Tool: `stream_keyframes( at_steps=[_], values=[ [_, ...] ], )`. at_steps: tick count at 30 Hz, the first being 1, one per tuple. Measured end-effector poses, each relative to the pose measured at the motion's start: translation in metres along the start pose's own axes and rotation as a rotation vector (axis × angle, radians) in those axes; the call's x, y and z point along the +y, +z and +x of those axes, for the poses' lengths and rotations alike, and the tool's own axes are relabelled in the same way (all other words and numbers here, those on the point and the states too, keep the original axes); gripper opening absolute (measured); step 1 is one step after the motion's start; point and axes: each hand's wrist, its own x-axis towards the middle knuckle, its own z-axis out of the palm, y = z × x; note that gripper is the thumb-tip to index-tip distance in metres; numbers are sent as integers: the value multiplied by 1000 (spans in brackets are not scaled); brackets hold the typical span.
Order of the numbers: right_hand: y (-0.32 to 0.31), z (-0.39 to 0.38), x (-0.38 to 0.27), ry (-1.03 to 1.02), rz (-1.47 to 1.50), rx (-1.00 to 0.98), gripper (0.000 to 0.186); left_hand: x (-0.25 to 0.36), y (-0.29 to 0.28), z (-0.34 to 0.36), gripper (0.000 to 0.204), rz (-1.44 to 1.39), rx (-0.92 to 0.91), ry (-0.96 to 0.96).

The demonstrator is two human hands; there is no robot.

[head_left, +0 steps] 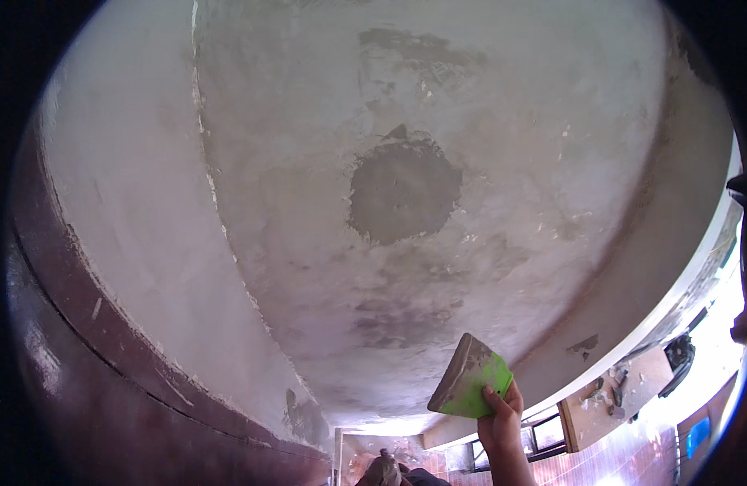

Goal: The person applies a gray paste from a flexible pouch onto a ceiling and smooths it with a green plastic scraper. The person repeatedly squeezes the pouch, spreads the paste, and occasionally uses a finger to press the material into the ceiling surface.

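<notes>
My right hand (503, 411) comes up from the lower edge, thumb in front, closed around the green end of a broad putty spreader (473, 379). Grey filler smears the spreader's face, and its wide edge points up and left. Above it spreads a large pale grey plastered surface (309, 202). Near the middle of that surface is a darker, roughly round patch of filler (404, 190) with ragged edges. The spreader appears apart from this patch. My left hand cannot be made out anywhere.
Along the left runs a dark reddish band (106, 356) beside a pale strip with a chipped edge. At lower right, a wooden table (588, 413) carries several loose tools and scraps. A greyish shape (382, 470) at the bottom edge is unclear.
</notes>
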Motion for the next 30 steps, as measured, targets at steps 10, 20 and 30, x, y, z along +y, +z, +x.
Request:
stream_keyframes(
  at_steps=[10,20,30],
  values=[
    [-14,13,11,168,47,-170,40,3,34,6,65,-190,46,178],
    [0,31,10,335,143,-298,42,106,57,-12,74,548,537,241],
    [39,13,21,321,204,-301,41,144,30,-20,53,405,349,315]
  ],
)
